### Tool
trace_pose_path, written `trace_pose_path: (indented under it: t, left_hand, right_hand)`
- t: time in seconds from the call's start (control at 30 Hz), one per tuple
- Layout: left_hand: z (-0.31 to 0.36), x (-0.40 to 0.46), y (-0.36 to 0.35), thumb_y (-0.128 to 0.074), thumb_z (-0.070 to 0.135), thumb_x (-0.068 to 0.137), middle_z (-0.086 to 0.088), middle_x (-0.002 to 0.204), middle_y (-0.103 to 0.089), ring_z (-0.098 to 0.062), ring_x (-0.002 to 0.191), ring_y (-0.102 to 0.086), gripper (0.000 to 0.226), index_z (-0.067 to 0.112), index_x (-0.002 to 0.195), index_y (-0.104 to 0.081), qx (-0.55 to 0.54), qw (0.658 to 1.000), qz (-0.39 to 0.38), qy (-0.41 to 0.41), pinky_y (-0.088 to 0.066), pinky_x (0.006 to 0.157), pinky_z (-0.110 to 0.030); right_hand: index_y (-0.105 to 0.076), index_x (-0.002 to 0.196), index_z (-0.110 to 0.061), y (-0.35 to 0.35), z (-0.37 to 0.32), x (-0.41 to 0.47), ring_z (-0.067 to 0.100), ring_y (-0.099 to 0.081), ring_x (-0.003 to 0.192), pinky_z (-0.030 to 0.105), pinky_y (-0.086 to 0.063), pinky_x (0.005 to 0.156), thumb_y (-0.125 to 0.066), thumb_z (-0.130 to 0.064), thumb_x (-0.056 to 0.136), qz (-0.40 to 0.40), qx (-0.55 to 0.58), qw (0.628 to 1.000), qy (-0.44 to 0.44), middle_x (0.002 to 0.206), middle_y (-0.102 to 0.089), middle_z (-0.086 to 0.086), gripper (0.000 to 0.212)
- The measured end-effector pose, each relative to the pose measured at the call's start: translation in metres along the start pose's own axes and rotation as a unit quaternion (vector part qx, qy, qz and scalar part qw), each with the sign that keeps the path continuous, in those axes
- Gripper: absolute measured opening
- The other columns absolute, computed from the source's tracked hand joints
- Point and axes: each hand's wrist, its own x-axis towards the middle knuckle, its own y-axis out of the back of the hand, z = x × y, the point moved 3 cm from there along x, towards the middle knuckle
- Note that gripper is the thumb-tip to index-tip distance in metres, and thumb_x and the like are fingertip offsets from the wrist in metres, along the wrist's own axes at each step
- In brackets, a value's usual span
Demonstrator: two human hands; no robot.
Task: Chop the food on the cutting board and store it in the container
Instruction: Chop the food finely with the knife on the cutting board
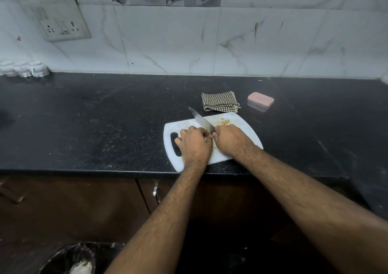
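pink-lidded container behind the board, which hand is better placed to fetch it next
Right, probably. The pink-lidded clear plastic container sits beyond the white plastic cutting board's right end, on the right hand's side, though that hand grips the steel knife.

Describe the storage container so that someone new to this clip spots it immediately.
On the black countertop, look beyond the white cutting board's far right corner. Right of the checked cloth sits a small clear container, the only thing with a pink lid.

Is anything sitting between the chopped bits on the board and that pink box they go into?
Nothing stands directly between the bits and the box; its pink lid is still on. The cloth lies left of that path.
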Motion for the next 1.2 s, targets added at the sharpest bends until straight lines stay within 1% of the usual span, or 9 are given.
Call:
trace_pose_path:
  t: [0.17, 0.3, 0.37, 0.5, 0.63, 0.73, 0.9, 1.0, 1.2]
  left_hand:
    - [-0.0005, 0.0006, 0.0007, -0.065, 0.03, 0.095, 0.006, 0.118, -0.065, -0.018, 0.115, -0.045, 0.02, 0.026, 0.114, -0.074, -0.006, 1.0, -0.004, 0.006, -0.027, 0.094, -0.039]
    - [-0.0025, 0.0018, 0.0003, -0.062, 0.019, 0.098, 0.004, 0.118, -0.064, -0.02, 0.117, -0.044, 0.018, 0.024, 0.111, -0.075, -0.024, 0.999, 0.012, 0.022, -0.029, 0.095, -0.04]
    - [-0.0017, 0.002, -0.0002, -0.061, 0.02, 0.099, 0.003, 0.117, -0.063, -0.02, 0.116, -0.043, 0.017, 0.022, 0.109, -0.075, -0.014, 1.0, 0.013, 0.024, -0.03, 0.096, -0.041]
    - [0.0004, 0.0016, 0.0, -0.062, 0.025, 0.098, 0.003, 0.116, -0.063, -0.02, 0.114, -0.044, 0.016, 0.022, 0.106, -0.075, 0.005, 1.0, 0.012, 0.018, -0.03, 0.096, -0.041]
    - [0.0006, 0.0013, 0.0005, -0.062, 0.026, 0.097, 0.002, 0.115, -0.063, -0.02, 0.114, -0.044, 0.017, 0.022, 0.106, -0.076, 0.003, 1.0, 0.011, 0.02, -0.029, 0.095, -0.04]
    - [0.0014, 0.0012, 0.0019, -0.061, 0.027, 0.097, 0.002, 0.114, -0.063, -0.02, 0.113, -0.044, 0.016, 0.022, 0.103, -0.075, 0.005, 1.0, 0.01, 0.021, -0.027, 0.091, -0.039]
    - [0.0005, 0.0024, 0.0015, -0.064, 0.029, 0.096, 0.004, 0.113, -0.063, -0.019, 0.112, -0.043, 0.012, 0.024, 0.1, -0.075, -0.015, 0.999, 0.006, 0.028, -0.026, 0.091, -0.038]
    - [0.001, 0.0022, 0.0021, -0.065, 0.029, 0.096, 0.004, 0.113, -0.063, -0.019, 0.112, -0.043, 0.012, 0.024, 0.099, -0.075, -0.016, 0.999, 0.005, 0.028, -0.028, 0.093, -0.04]
    - [0.0019, 0.0009, 0.0032, -0.062, 0.03, 0.098, 0.002, 0.114, -0.062, -0.02, 0.113, -0.043, 0.013, 0.026, 0.1, -0.074, -0.004, 1.0, 0.005, 0.027, -0.022, 0.088, -0.037]
  right_hand:
    - [-0.063, 0.107, -0.012, 0.0028, 0.0032, -0.0063, 0.023, -0.057, 0.089, 0.031, -0.04, 0.072, -0.042, -0.032, 0.105, 0.016, 0.029, 0.999, 0.003, 0.097, -0.065, 0.008, 0.029]
    - [-0.06, 0.098, -0.014, 0.0041, 0.0055, -0.0091, 0.02, -0.052, 0.082, 0.031, -0.039, 0.07, -0.042, -0.033, 0.105, 0.018, 0.039, 0.999, -0.003, 0.088, -0.059, 0.004, 0.027]
    - [-0.06, 0.101, -0.013, 0.0041, 0.0073, -0.0092, 0.02, -0.051, 0.081, 0.031, -0.039, 0.069, -0.041, -0.033, 0.105, 0.017, 0.041, 0.999, -0.003, 0.088, -0.059, 0.003, 0.029]
    - [-0.062, 0.105, -0.012, 0.004, 0.0066, -0.0072, 0.019, -0.05, 0.08, 0.03, -0.038, 0.068, -0.041, -0.034, 0.105, 0.018, 0.041, 0.999, 0.004, 0.076, -0.049, -0.004, 0.031]
    - [-0.061, 0.102, -0.013, 0.0028, 0.0044, -0.0069, 0.019, -0.05, 0.08, 0.031, -0.037, 0.068, -0.041, -0.033, 0.105, 0.019, 0.021, 0.999, 0.017, 0.082, -0.052, -0.001, 0.029]
    - [-0.056, 0.096, -0.017, 0.0032, 0.003, -0.0066, 0.019, -0.049, 0.081, 0.03, -0.036, 0.068, -0.041, -0.032, 0.105, 0.018, 0.013, 1.0, 0.019, 0.08, -0.05, -0.001, 0.024]
    - [-0.062, 0.109, -0.013, 0.0062, 0.0012, -0.0067, 0.019, -0.05, 0.083, 0.03, -0.038, 0.069, -0.041, -0.031, 0.106, 0.003, 0.01, 1.0, 0.017, 0.088, -0.054, 0.002, 0.028]
    - [-0.062, 0.108, -0.013, 0.0073, 0.001, -0.0074, 0.019, -0.05, 0.084, 0.03, -0.038, 0.07, -0.041, -0.031, 0.106, 0.0, 0.006, 1.0, 0.018, 0.092, -0.058, 0.004, 0.028]
    - [-0.061, 0.107, -0.012, 0.0067, -0.0007, -0.0071, 0.02, -0.05, 0.084, 0.03, -0.037, 0.07, -0.04, -0.031, 0.106, 0.002, -0.008, 1.0, 0.026, 0.102, -0.065, 0.009, 0.029]
